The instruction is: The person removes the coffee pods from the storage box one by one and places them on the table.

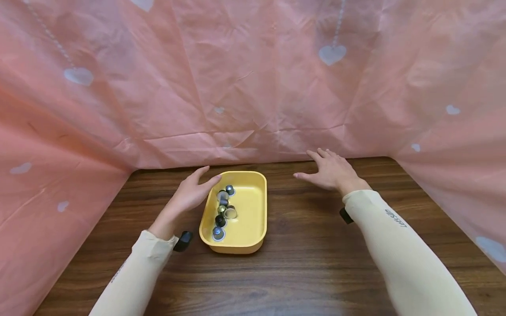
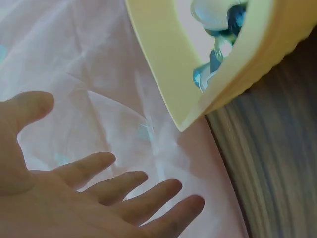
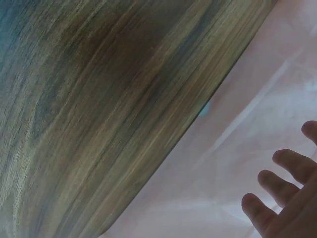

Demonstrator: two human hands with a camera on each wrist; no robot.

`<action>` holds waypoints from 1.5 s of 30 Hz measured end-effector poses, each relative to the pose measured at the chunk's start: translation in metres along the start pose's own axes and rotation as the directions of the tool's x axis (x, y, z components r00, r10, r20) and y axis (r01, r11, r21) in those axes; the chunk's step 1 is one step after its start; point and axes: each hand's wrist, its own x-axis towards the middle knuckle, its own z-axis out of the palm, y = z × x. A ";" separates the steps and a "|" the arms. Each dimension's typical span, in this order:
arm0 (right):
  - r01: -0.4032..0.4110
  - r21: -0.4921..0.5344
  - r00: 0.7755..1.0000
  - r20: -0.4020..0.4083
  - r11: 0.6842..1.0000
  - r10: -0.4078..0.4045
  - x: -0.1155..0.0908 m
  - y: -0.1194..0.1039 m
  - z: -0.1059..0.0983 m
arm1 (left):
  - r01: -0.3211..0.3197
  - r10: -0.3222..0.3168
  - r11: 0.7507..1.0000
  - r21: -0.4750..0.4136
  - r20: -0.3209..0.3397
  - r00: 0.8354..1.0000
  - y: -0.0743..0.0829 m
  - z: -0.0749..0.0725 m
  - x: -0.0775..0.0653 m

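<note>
A yellow rectangular tray (image 1: 253, 219) with rounded corners lies on the table. Several small coffee capsules (image 1: 220, 220), dark, silver, blue and green, are gathered along its left side. Just left of the tray's far end is my left hand (image 1: 189, 193), fingers extended and thumb spread, holding nothing. In the left wrist view, its fingers (image 2: 158, 198) are apart from the tray wall (image 2: 163, 74). To the right of the tray, my right hand (image 1: 332, 171) hovers above the table with straight, spread fingers and nothing in its grasp.
The dark wooden table (image 1: 300, 272) ends at a pink cloth (image 1: 253, 87) with pale hearts, which hangs behind it and along both sides. Black bands with small devices (image 1: 183, 241) sit at the wrists, by the cream sleeves (image 1: 395, 241).
</note>
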 end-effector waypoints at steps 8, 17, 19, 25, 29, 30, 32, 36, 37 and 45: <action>0.035 0.009 0.999 -0.027 0.999 -0.035 -0.001 -0.004 0.005 | -0.006 0.003 0.990 -0.144 -0.026 1.000 -0.020 0.005 -0.037; 0.036 0.032 0.999 -0.008 0.999 -0.036 -0.005 -0.004 0.008 | 0.055 -0.069 0.933 -0.356 -0.026 0.997 -0.029 0.022 -0.064; 0.037 0.035 0.999 -0.007 0.999 -0.036 -0.006 -0.004 0.009 | 0.067 -0.081 0.925 -0.375 -0.022 0.997 -0.032 0.025 -0.066; 0.044 0.079 0.999 -0.015 0.996 -0.043 -0.009 -0.008 0.015 | 0.068 -0.082 0.896 -0.439 -0.012 0.997 -0.042 0.037 -0.071; 0.039 0.115 0.999 0.000 0.993 -0.039 -0.010 -0.012 0.019 | 0.084 -0.086 0.860 -0.504 0.019 0.996 -0.049 0.044 -0.077; 0.037 0.121 0.999 0.002 0.992 -0.038 -0.010 -0.013 0.020 | 0.088 -0.086 0.851 -0.518 0.028 0.996 -0.050 0.046 -0.078; 0.033 0.132 0.999 0.004 0.991 -0.033 -0.010 -0.014 0.021 | 0.095 -0.085 0.837 -0.540 0.044 0.995 -0.050 0.047 -0.081; 0.028 0.150 1.000 -0.001 0.988 -0.028 -0.012 -0.015 0.023 | 0.107 -0.085 0.831 -0.545 0.065 0.994 -0.052 0.048 -0.085; 0.027 0.154 1.000 -0.002 0.988 -0.027 -0.012 -0.016 0.024 | 0.109 -0.085 0.833 -0.543 0.068 0.994 -0.053 0.048 -0.086; 0.041 0.156 0.999 -0.004 0.987 -0.041 -0.014 -0.021 0.027 | 0.126 -0.094 0.832 -0.541 0.088 0.992 -0.056 0.047 -0.090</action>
